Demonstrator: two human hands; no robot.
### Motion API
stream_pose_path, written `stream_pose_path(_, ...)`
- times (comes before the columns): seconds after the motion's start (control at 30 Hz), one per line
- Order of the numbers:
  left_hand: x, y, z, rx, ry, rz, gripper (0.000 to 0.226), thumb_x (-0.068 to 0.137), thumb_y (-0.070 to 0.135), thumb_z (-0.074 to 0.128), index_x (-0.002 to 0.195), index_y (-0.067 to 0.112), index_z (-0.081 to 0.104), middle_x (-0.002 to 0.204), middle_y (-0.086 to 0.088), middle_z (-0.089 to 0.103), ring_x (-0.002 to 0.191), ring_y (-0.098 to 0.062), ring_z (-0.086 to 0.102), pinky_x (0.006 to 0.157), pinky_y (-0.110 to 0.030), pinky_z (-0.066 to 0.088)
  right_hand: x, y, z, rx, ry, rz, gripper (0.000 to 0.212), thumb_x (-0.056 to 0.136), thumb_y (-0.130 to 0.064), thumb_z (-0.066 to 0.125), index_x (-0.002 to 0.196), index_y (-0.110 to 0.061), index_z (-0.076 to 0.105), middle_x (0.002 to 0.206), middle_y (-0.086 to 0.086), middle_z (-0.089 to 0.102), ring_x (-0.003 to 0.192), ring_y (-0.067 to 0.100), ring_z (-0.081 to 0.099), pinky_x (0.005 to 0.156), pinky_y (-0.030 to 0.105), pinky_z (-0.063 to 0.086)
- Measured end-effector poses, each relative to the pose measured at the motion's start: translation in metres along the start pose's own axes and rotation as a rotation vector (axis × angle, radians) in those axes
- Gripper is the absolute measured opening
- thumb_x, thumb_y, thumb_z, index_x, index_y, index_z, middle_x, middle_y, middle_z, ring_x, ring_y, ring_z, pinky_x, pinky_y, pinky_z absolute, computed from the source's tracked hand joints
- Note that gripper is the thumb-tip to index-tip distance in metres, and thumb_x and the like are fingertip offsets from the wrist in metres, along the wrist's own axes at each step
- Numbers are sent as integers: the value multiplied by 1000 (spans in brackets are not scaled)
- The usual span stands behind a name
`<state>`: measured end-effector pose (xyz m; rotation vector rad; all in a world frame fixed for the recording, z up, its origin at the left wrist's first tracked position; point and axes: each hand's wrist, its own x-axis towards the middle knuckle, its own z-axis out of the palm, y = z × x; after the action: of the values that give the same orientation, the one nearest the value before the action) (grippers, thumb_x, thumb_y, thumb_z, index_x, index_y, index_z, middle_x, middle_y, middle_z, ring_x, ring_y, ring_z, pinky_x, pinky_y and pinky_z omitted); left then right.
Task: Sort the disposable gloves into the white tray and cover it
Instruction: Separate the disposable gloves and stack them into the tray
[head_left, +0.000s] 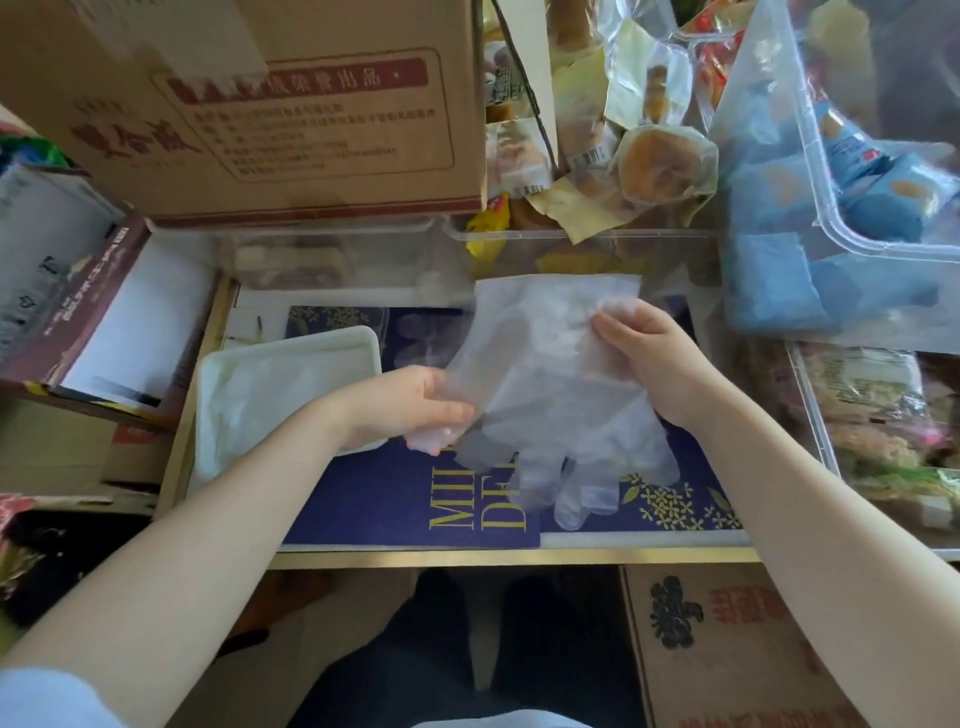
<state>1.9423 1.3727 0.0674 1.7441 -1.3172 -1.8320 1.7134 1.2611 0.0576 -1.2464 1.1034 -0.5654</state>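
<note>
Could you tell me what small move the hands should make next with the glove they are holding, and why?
Probably carry the disposable glove leftward and lay it in the white tray. Both the left hand and right hand pinch it above the dark blue box lid, beside the tray.

one glove (550, 395), one white tray (291, 358), two hands

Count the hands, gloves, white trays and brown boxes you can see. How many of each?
Hands: 2, left and right, both holding the glove
Gloves: 1 clear glove in the hands; the tray may hold more, too faint to count
White trays: 1 tray
Brown boxes: 2, a box up top and a box below
Total: 6
</note>
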Motion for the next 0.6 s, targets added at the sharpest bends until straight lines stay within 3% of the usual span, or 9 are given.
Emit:
stream_pose_path(0.07, 4, -6, 0, 67, 12, -26, 13, 90, 13, 59, 82, 20, 54, 55, 5, 53, 52, -11, 46, 50, -18, 35, 8, 11, 0, -178, 40, 14, 22, 97, -17, 47, 75, -20, 49, 66, -1, 50, 57, 13, 47, 56, 28, 39)
stream_pose_path(0.13, 12, -13, 0, 58, 46, -76, 19, 85, 11, 66, 83, 22, 51, 60, 5, 57, 56, -8, 51, 55, -15, 41, 12, 22, 4, -373, 35, 14, 22, 99, -19, 42, 77, -19, 47, 65, -1, 45, 54, 14, 43, 53, 28, 38)
stream_pose_path(0.23, 29, -20, 0, -8, 93, -83, 32, 79, 23, 74, 105, 15, 56, 104, -3, 68, 91, -10, 65, 87, -26, 50, 9, 29, 12, -417, -22, -44, 22, 99, -17, 42, 78, -20, 48, 63, -3, 44, 47, 5, 40, 43, 18, 35)
stream_pose_path(0.27, 34, -20, 1, -57, 127, -79, 33, 82, 27, 70, 110, 18, 57, 109, 1, 67, 96, -6, 64, 90, -25, 49, 8, 30, 14, -398, -38, -71, 24, 99, -16, 43, 77, -23, 49, 65, -4, 46, 48, 4, 41, 43, 16, 35)
stream_pose_path(0.33, 43, -14, 6, -140, 185, -52, 18, 90, 30, 58, 107, 24, 61, 98, 13, 68, 81, 9, 63, 74, -8, 48, 6, 31, 16, -364, -51, -102, 24, 98, -15, 44, 79, -27, 51, 71, -3, 50, 57, 7, 44, 46, 14, 35)
stream_pose_path(0.4, 54, -10, 11, -170, 279, -15, 14, 93, 27, 56, 101, 20, 65, 81, 18, 66, 62, 13, 60, 56, -4, 43, 7, 32, 16, -385, -49, -138, 22, 98, -17, 44, 79, -27, 51, 71, -1, 51, 57, 8, 45, 48, 16, 36)
stream_pose_path(0.47, 60, -8, 14, -202, 391, 7, 10, 91, 18, 58, 90, 13, 67, 70, 11, 67, 54, 6, 59, 56, -11, 45, 8, 33, 18, -427, -55, -175, 14, 97, -18, 45, 86, -22, 52, 69, 0, 52, 53, 8, 45, 48, 18, 37)
stream_pose_path(0.53, 66, -9, 15, -250, 485, -18, 10, 91, 15, 59, 94, 9, 66, 86, -6, 71, 69, -8, 64, 70, -26, 51, 10, 33, 19, -359, -69, -160, 4, 96, -14, 49, 99, -14, 52, 66, -6, 57, 44, 8, 42, 42, 17, 35)
stream_pose_path(0.6, 69, -9, 14, -239, 565, -58, 15, 92, 16, 57, 103, 6, 62, 97, -12, 68, 83, -19, 62, 79, -32, 49, 11, 34, 22, -249, -102, -111, 21, 91, -8, 57, 111, -13, 51, 70, -6, 63, 38, 1, 42, 40, 12, 34)
